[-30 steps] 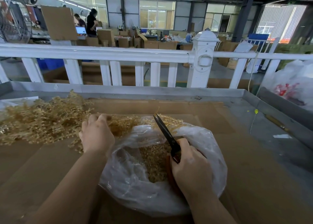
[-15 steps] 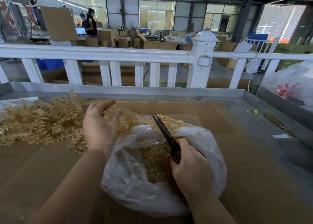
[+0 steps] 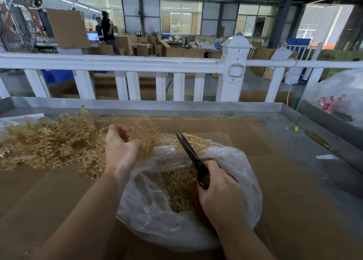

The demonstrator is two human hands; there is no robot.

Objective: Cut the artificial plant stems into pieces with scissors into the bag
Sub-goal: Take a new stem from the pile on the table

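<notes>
Scissors, black-bladed with reddish-orange handles [image 3: 193, 157], sit in the right hand [image 3: 221, 198], whose fingers curl round the handles; blades closed together, tips pointing up and away over the far rim of the bag. Translucent white plastic bag [image 3: 153, 216] lies open on the brown cardboard sheet [image 3: 294, 210] that covers the grey metal-rimmed table [image 3: 306, 120]; inside it, a heap of short golden cut pieces [image 3: 176, 189] directly beneath the scissors. Left hand [image 3: 120, 149] is at the bag's left rim, fingers curled round a sprig of the golden artificial plant stems [image 3: 49, 141]; sprig reaches toward the blades but is apart from them. Remaining stems form a loose pile on the cardboard, left of the bag and touching its far edge. White railing [image 3: 121, 63] runs behind the table. Second clear bag with red contents [image 3: 337, 100] at far right, well apart.
</notes>
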